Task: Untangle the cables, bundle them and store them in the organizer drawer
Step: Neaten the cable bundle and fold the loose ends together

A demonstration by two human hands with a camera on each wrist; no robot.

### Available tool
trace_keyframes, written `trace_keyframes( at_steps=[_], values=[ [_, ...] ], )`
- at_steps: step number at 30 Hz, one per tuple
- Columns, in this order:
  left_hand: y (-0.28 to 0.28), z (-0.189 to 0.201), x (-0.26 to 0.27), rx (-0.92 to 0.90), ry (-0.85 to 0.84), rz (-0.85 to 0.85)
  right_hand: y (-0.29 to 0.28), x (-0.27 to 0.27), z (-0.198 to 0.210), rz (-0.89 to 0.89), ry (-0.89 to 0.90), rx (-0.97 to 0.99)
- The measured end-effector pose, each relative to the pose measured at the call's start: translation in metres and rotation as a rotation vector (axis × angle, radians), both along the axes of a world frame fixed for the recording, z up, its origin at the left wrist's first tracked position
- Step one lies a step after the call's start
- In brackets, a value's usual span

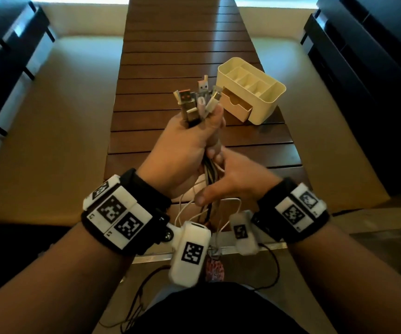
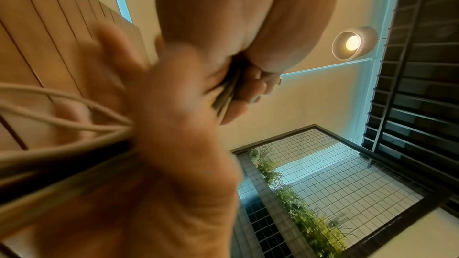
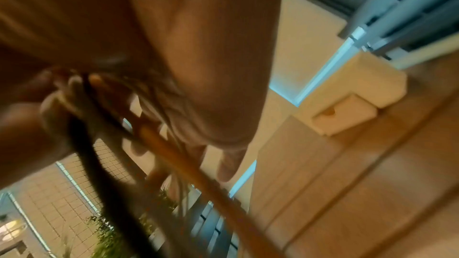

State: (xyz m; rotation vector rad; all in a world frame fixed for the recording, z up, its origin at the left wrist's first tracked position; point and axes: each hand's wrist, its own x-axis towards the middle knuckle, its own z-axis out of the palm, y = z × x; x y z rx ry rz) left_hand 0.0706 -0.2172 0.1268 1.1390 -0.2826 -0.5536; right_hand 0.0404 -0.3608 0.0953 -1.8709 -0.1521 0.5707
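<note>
Above the slatted table, near whose right edge the organizer is stood with drawer pulled out, the cables are clenched, plugs upward, in the left hand, their strands gripped below by the right hand.

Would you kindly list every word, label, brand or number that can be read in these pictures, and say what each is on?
No readable words, brands or numbers.
Wrist bands: black-and-white square code markers and tiny corner marks, too small to read.
Cable plugs: no legible print.
Organizer: plain, no label.
</note>
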Motion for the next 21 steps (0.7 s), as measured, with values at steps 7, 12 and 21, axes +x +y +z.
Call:
trace_keyframes(
  at_steps=[7, 12, 21],
  values=[
    [0.012, 0.023, 0.021, -0.044, -0.048, 0.077, 0.022, -0.016, -0.052, -0.024, 0.06, 0.136],
    [0.009, 0.009, 0.021, 0.028, -0.013, 0.112, 0.021, -0.02, -0.069, 0.057, 0.191, 0.028],
    [0.013, -0.018, 0.011, -0.009, 0.058, 0.136, -0.002, -0.015, -0.07, 0.126, 0.314, -0.167]
  ],
)
